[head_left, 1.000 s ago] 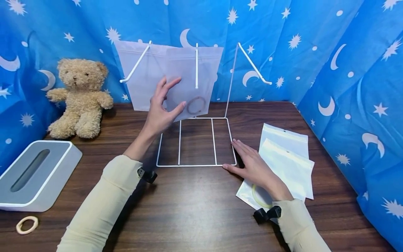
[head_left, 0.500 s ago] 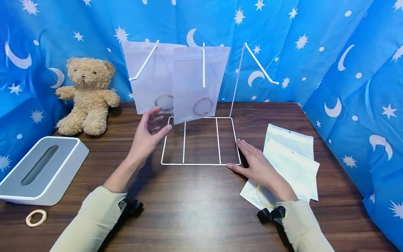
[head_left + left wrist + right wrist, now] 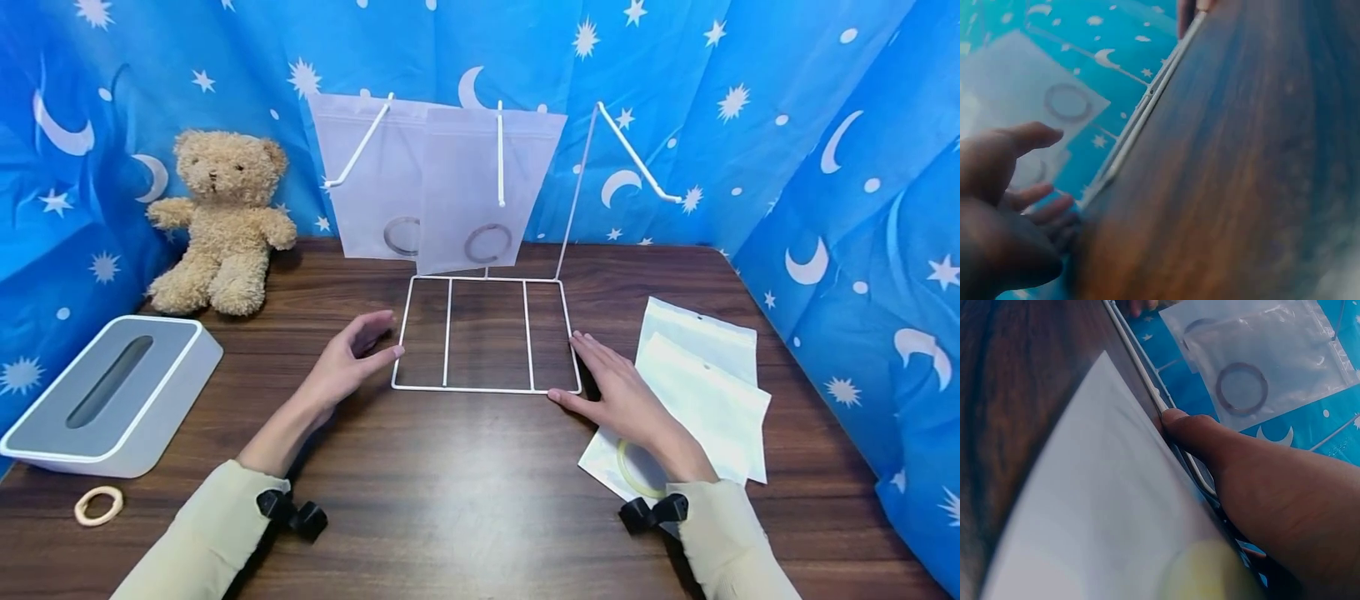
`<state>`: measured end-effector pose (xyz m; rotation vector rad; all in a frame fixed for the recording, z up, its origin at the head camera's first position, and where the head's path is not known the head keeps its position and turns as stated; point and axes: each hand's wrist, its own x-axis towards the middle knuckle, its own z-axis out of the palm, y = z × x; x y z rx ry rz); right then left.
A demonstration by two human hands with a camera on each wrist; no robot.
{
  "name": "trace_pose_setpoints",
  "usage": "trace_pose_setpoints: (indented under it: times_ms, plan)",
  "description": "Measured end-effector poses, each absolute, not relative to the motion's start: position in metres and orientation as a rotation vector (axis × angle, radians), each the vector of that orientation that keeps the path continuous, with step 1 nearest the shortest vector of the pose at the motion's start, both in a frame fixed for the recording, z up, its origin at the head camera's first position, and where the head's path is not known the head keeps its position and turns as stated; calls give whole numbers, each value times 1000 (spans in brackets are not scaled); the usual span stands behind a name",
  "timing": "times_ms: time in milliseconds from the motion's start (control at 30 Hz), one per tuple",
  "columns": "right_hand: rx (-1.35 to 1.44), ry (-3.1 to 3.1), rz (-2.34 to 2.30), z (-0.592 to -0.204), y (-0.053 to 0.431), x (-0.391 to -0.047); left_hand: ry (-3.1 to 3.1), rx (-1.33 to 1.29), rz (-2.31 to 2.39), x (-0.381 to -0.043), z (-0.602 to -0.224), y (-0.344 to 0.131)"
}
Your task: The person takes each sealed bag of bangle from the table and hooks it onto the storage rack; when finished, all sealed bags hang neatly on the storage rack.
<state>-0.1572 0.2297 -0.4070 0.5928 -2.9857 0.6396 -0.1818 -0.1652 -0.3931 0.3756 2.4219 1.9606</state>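
A white wire display rack (image 3: 487,390) stands on the table with three hooked arms on top. A translucent zip bag (image 3: 367,192) with a dark ring in it hangs from the left hook. Another zip bag (image 3: 465,183), also with a ring (image 3: 1242,389) inside, hangs from the middle one and overlaps the first. My left hand (image 3: 337,367) is beside the rack's left bar, fingers loosely bent, holding nothing; whether its thumb touches the bar is unclear. My right hand (image 3: 622,400) rests at the front right corner, thumb (image 3: 1194,427) on the front bar, fingers fairly straight against the side.
White zip bags (image 3: 697,383) lie overlapped on the right, partly under my right wrist; one shows a yellow-green ring (image 3: 637,471). A tissue box (image 3: 180,400) and a wooden ring (image 3: 99,506) are at left, a teddy bear (image 3: 232,221) behind them. A blue curtain (image 3: 750,167) backs the table.
My left hand has moved away from the hanging bags, down and left to the rack's left side. The bags have swung slightly. My right hand has stayed at the rack's corner.
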Motion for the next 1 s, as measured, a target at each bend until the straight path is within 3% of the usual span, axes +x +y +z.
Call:
trace_pose_setpoints:
  times_ms: [267, 600, 1000]
  plan:
    - [579, -2977, 639, -405, 231, -155, 2862, 663, 1595, -189, -412, -172]
    - [596, -2983, 644, -406, 231, -156, 3154, 774, 925, -190, -419, -175]
    - [590, -3006, 634, -406, 229, -158, 3167, 822, 769, -188, -422, -176]
